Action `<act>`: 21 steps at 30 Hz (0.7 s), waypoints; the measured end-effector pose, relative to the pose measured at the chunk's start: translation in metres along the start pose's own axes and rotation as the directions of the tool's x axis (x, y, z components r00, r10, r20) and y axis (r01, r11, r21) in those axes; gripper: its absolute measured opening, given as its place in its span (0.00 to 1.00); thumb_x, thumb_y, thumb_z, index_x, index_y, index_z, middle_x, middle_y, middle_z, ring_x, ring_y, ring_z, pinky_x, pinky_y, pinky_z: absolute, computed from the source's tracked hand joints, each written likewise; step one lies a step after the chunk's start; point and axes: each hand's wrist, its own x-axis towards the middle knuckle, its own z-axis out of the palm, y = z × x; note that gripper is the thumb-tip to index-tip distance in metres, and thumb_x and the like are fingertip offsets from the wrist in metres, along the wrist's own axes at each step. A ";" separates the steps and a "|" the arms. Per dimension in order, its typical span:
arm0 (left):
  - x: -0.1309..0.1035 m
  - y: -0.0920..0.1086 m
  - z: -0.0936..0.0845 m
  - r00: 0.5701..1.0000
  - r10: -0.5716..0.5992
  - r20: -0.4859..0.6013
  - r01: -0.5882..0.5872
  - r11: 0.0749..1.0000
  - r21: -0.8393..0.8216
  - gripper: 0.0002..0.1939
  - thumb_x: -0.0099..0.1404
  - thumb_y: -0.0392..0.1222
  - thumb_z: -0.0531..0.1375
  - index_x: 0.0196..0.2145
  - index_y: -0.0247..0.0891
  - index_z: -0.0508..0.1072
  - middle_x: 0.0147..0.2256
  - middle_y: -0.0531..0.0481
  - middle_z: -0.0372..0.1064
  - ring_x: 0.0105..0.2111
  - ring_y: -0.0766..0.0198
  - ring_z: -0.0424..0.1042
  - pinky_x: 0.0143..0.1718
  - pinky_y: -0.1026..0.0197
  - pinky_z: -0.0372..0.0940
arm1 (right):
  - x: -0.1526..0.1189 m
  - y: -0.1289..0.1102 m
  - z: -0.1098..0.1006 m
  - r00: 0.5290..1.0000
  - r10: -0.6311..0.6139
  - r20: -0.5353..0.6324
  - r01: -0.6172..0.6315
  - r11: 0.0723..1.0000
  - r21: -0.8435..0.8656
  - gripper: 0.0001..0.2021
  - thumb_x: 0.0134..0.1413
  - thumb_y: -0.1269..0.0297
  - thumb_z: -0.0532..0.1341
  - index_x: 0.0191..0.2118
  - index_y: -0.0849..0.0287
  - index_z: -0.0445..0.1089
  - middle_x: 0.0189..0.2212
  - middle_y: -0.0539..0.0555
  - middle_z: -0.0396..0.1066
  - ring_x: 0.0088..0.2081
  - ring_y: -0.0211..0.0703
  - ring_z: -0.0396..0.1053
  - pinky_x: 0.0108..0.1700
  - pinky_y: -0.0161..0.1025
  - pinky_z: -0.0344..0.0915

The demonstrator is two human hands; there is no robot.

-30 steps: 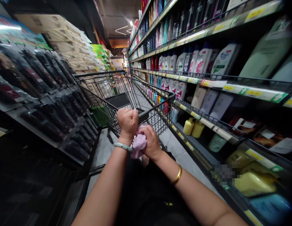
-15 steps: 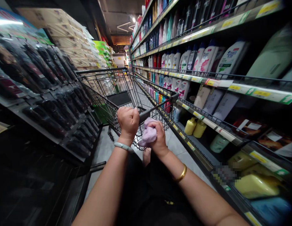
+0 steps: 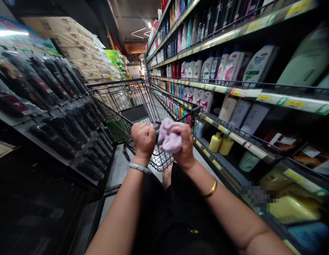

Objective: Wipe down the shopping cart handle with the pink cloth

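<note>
Left hand (image 3: pixel 143 139) is fisted tight around the shopping cart (image 3: pixel 132 106) handle, and the right hand (image 3: pixel 183 147) sits just beside it on the same bar, clutching a bunched-up lilac cloth (image 3: pixel 168 137) pressed against the handle. Shampoo bottles (image 3: pixel 207 69) line the shelves right of the cart, dark packets (image 3: pixel 61 117) to its left.

Both hands, left (image 3: pixel 143 138) and right (image 3: pixel 183 147), are clenched into fists.

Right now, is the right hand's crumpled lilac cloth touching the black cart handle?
Touching: the head view shows the lilac cloth pressed onto the black cart handle under the right hand.
</note>
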 end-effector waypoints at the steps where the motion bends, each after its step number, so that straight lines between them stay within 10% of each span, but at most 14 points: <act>1: 0.000 -0.001 -0.001 1.000 0.006 0.005 -0.006 1.000 -0.003 0.26 0.76 0.45 0.49 0.19 0.44 0.49 0.19 0.52 0.50 0.25 0.58 0.53 0.36 0.50 0.49 | 0.011 -0.004 0.001 0.994 -0.065 0.086 0.066 0.998 -0.013 0.09 0.64 0.60 0.62 0.49 0.50 0.72 0.50 0.56 0.75 0.55 0.52 0.72 0.62 0.51 0.67; 4: 0.001 -0.003 -0.004 0.999 0.014 0.040 -0.013 1.000 -0.006 0.26 0.76 0.45 0.49 0.19 0.44 0.50 0.19 0.52 0.51 0.25 0.59 0.53 0.36 0.50 0.49 | 0.041 0.014 0.001 0.957 -0.083 0.277 0.115 0.988 -0.100 0.10 0.61 0.60 0.64 0.47 0.51 0.76 0.50 0.55 0.78 0.57 0.53 0.71 0.66 0.52 0.63; 11: 0.001 -0.004 -0.003 1.000 -0.009 0.018 0.009 1.000 0.011 0.26 0.76 0.46 0.48 0.19 0.45 0.48 0.19 0.52 0.47 0.24 0.59 0.52 0.35 0.50 0.49 | 0.111 0.057 -0.013 0.907 0.315 0.279 -0.173 0.883 -0.435 0.16 0.57 0.65 0.62 0.50 0.64 0.77 0.54 0.63 0.77 0.57 0.56 0.71 0.62 0.48 0.65; 16: 0.000 -0.008 0.000 1.000 -0.028 -0.013 0.028 0.999 0.023 0.25 0.76 0.47 0.47 0.19 0.45 0.50 0.19 0.52 0.49 0.25 0.58 0.54 0.35 0.50 0.49 | 0.127 0.011 0.004 0.673 0.221 0.705 0.091 0.922 -0.376 0.11 0.58 0.61 0.64 0.44 0.58 0.78 0.45 0.56 0.80 0.47 0.50 0.75 0.48 0.39 0.66; 21: 0.001 -0.010 -0.007 0.998 -0.016 0.065 0.015 1.000 0.021 0.26 0.76 0.48 0.47 0.19 0.44 0.49 0.19 0.52 0.50 0.25 0.59 0.54 0.36 0.50 0.50 | 0.172 0.030 0.021 0.423 0.372 0.826 0.028 0.906 -0.422 0.16 0.52 0.71 0.65 0.48 0.59 0.78 0.44 0.55 0.81 0.41 0.45 0.76 0.42 0.37 0.66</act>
